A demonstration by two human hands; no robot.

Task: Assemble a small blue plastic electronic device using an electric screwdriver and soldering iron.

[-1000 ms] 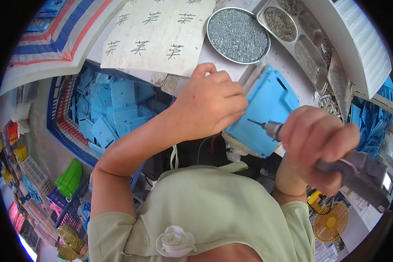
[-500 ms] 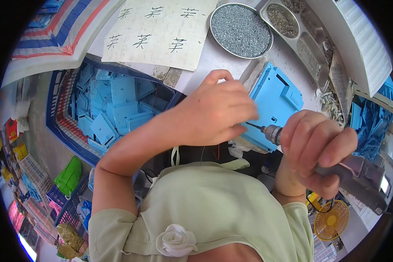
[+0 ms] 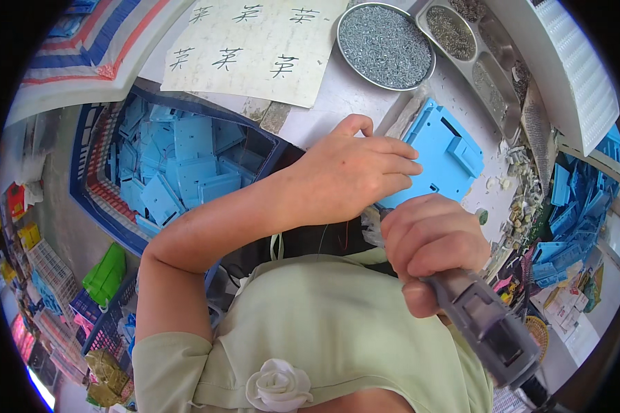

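A light-blue plastic casing panel point(image 3: 439, 143) lies on the worktable, with a raised block and small slots on its face. My right hand point(image 3: 437, 241) is wrapped around a dark electric screwdriver point(image 3: 488, 322), whose front end points at the panel's lower left corner. My own fist hides the bit and tip. At the panel's left edge, my left hand point(image 3: 358, 168) rests with its fingers stretched out, fingertips on the blue plastic. Whether a screw sits beneath those fingers cannot be seen.
A round metal dish point(image 3: 386, 47) heaped with screws stands beyond the panel, beside a compartmented steel tray point(image 3: 492, 89) of small hardware. Paper with handwriting point(image 3: 255, 51) lies at the far left. Blue panels fill a crate point(image 3: 89, 172) on the left; more blue parts point(image 3: 575, 206) sit at right.
My right hand has brought the screwdriver left and nearer, its rear end swinging down toward me. My left fingers have straightened and settled on the panel's edge.
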